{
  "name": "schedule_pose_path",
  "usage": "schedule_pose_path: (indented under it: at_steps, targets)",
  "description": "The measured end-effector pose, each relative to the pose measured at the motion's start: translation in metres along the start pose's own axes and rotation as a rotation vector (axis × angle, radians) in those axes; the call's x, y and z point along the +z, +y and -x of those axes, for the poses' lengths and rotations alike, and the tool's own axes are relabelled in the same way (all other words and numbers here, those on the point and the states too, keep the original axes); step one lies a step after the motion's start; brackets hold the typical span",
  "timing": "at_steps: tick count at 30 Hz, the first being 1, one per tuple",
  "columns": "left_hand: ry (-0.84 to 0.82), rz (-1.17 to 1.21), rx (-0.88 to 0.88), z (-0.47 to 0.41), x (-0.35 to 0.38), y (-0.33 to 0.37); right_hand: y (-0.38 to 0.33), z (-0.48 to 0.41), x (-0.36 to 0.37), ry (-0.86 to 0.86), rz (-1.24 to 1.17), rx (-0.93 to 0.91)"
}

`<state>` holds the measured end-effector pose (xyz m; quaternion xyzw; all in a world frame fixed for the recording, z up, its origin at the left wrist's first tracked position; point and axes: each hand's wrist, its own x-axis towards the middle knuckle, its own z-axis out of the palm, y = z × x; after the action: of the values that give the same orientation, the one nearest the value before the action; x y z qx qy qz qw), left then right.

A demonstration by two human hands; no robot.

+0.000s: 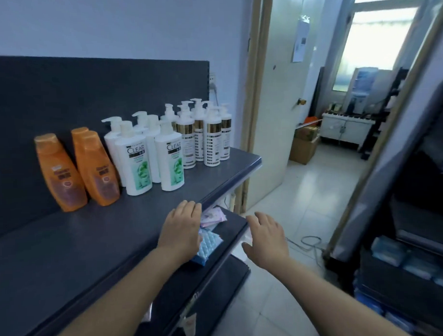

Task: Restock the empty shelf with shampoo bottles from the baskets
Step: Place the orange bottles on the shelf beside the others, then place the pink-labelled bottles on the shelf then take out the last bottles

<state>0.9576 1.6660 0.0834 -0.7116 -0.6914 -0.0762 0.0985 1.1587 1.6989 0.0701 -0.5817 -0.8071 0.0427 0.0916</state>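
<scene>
1. Top shelf (80, 248): dark, flat surface running from lower left to upper right. A dark back panel (87, 92) stands upright behind it. I see bare surface across the whole near half.
2. Door (276, 115): pale, standing open to the right of the shelf end.
3. Lower shelf (233, 224): dark, directly beneath the top shelf. Only its front right part is in view.
4. Shampoo stock, all upright at the rear of the top shelf, in 3 grps, L to R:
   - orange bottles (61, 173), approx. 3, one mostly hidden behind another;
   - white CLEAR pump bottles (137, 165), 2 in front w/ more behind;
   - white-and-gold pump bottles (212, 143), nearest the shelf's right end, packed close; I cannot tell the exact qty.
5. Left hand (181, 228): palm down over the front edge of the top shelf, fingers straight, holding nothing. I cannot tell whether it touches the edge.
6. Right hand (267, 239): palm down, fingers spread and relaxed, holding nothing, just beside the lower shelf's front corner. Well apart from all bottles.
7. Blue quilted packet (209, 246): on the lower shelf, partly under the left hand.
8. Pink packets (214, 214): just behind the blue one.
</scene>
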Motion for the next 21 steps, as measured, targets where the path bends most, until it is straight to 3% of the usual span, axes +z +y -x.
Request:
schedule_pose_path:
  at_steps: [6, 11, 21]
  targets:
    - [0.013, 0.05, 0.268, -0.018, 0.017, 0.079, 0.073, 0.056, -0.005, 0.0, 0.047, 0.237]
    - [-0.102, 0.119, 0.481, -0.016, 0.026, 0.149, 0.116, 0.116, -0.005, 0.003, 0.078, 0.474]
    - [-0.115, 0.22, 0.933, 0.034, 0.045, 0.27, 0.149, 0.266, 0.007, 0.0, 0.044, 0.986]
